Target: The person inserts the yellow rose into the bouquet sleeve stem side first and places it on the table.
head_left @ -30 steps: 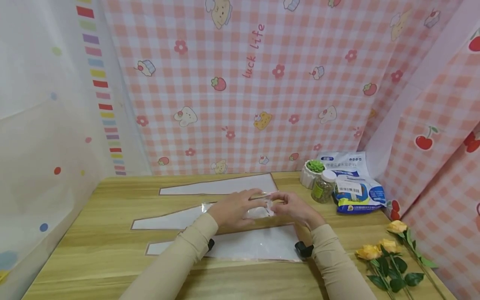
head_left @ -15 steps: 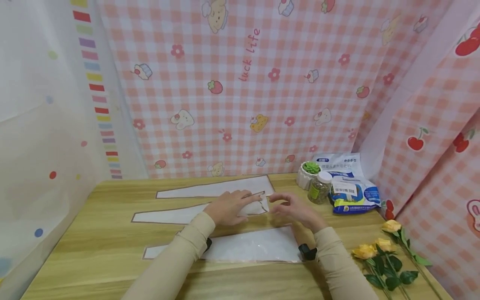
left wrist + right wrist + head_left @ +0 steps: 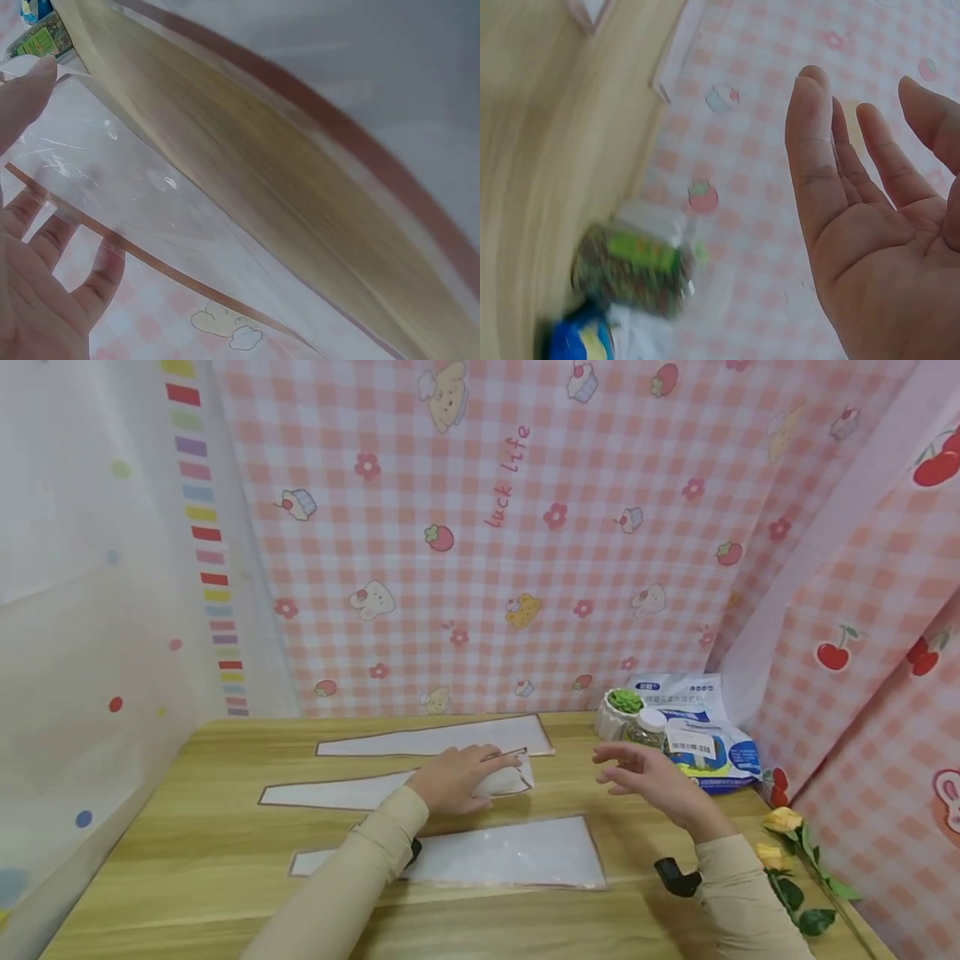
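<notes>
My left hand grips the middle flower wrapping sleeve near its wide end, reaching across its top. This sleeve is tapered, white and clear plastic with brown borders. In the left wrist view, curled fingers lie along one brown edge of the sleeve, the thumb at the other side; its mouth bulges up. My right hand hangs in the air to the right of the sleeve, fingers loosely bent around nothing. The right wrist view shows that hand with bare fingers.
A similar sleeve lies behind and another in front. At the back right stand a potted succulent, a white-lidded jar and blue-white bags. Yellow roses lie at the right edge. A checked curtain hangs behind.
My right hand has left the sleeve's mouth and moved right, towards the jar. The left hand stays on the sleeve.
</notes>
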Tool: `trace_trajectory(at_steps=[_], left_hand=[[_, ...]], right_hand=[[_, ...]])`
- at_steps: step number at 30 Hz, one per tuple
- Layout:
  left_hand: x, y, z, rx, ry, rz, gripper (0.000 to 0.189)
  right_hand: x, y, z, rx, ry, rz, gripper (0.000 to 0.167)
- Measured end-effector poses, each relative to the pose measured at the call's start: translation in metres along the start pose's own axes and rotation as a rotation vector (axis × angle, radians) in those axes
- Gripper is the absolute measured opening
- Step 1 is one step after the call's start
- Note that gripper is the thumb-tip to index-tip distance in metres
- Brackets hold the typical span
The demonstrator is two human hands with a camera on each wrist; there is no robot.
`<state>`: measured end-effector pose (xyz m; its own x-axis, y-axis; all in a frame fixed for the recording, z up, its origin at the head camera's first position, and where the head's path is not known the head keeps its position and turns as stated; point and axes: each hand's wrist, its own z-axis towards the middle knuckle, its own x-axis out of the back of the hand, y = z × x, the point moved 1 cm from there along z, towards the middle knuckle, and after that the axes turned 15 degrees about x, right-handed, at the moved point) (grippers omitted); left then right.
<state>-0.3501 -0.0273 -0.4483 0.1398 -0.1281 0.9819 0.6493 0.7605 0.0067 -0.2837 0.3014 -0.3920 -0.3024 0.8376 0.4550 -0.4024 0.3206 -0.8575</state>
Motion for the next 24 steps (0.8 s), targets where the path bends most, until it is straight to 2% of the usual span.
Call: trace_trajectory(at_steps=[5,11,18,21,24], left_hand=[[-0.001,-0.002,0.001,0.002,-0.002,0.006,0.076],[-0.004,-0.005,0.0,0.007,-0.002,0.004,0.077],[-0.004,0.002,0.004,-0.001,0.002,-0.016,0.077],[-0.004,0.008,0.009,-0.022,0.02,-0.025,0.076],[-0.009,0.01,0.012,-0.027,0.032,0.001,0.077]], right_hand=[[0.026,-0.01,-0.023,0.03,0.019,-0.045,0.045],[0.056,-0.018,-0.05,0.05,0.061,-0.027,0.043],[0.099,-0.007,-0.095,0.076,0.113,0.035,0.034],[0.12,-0.002,-0.119,0.043,0.148,0.02,0.037],[0.134,0.004,-0.135,-0.043,0.177,-0.056,0.032]])
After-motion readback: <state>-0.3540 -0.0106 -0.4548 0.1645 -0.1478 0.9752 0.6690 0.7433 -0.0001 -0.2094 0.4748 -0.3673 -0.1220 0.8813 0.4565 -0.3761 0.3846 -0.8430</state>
